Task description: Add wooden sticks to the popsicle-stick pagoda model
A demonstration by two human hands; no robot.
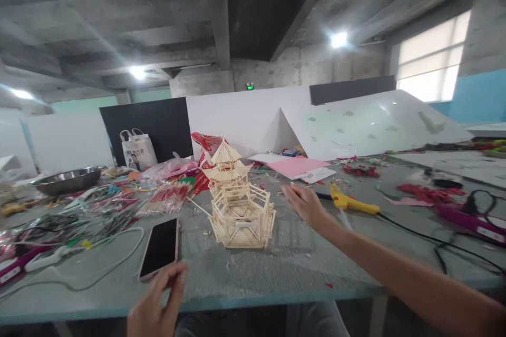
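Note:
A small pagoda model point(243, 216) made of thin wooden sticks stands upright near the middle of the table, its tiers narrowing to a pointed roof. At the table's front edge is my left hand point(158, 300), thumb and forefinger bent together in a pinch; whatever may be between the tips is too small to make out. It is close to the lower end of a phone point(160, 247) lying screen up. My right hand point(304, 205) is over the table just right of the pagoda, apart from it. Motion blurs its fingers. Behind that hand lies a yellow glue gun point(351, 202).
On the left are bagged sticks point(166, 197), a white cable point(130, 260) and a metal bowl point(69, 180). Pink paper point(298, 167) lies behind the pagoda. Red scraps point(429, 193) and a purple power strip point(472, 221) are at right, with the glue gun's black cord point(427, 237) trailing across.

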